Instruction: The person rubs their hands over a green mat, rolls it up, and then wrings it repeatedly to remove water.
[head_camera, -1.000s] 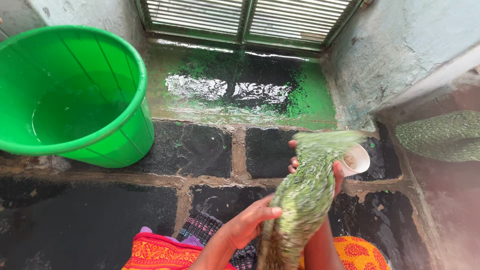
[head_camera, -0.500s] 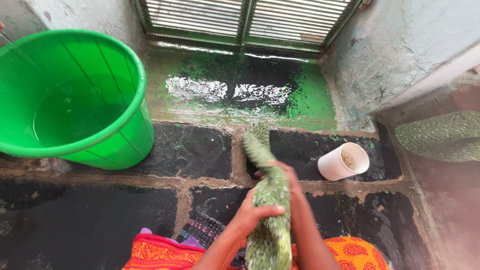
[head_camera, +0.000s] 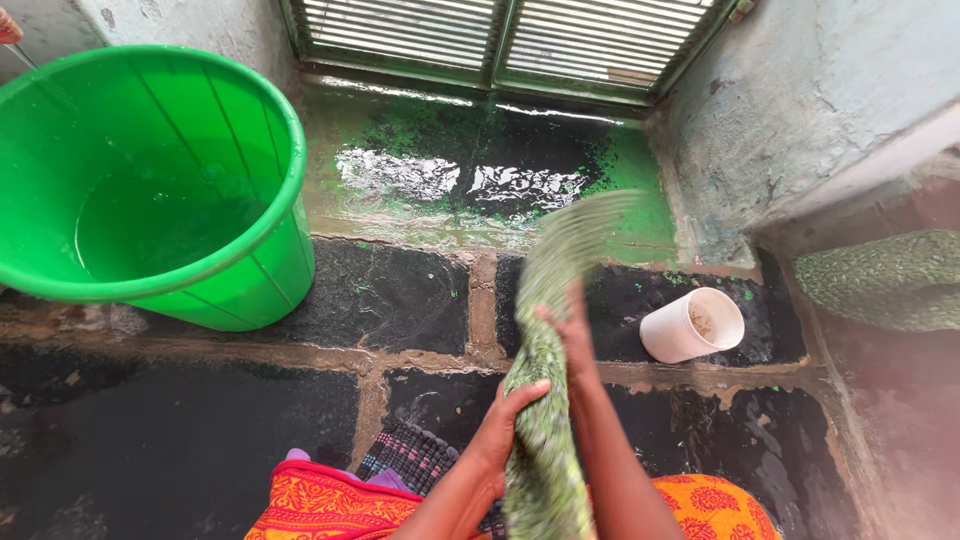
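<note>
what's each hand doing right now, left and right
Left hand: closed around the green cloth.
Right hand: pressed against the same cloth higher up, fingers hidden behind it; grip cannot be told.

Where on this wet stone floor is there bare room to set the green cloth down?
Bare slabs lie left of the left hand, below the green bucket, and between bucket and white cup. The wet strip under the window grille is free too. It is crowded where both hands, right hand too, wring the green cloth.
</note>
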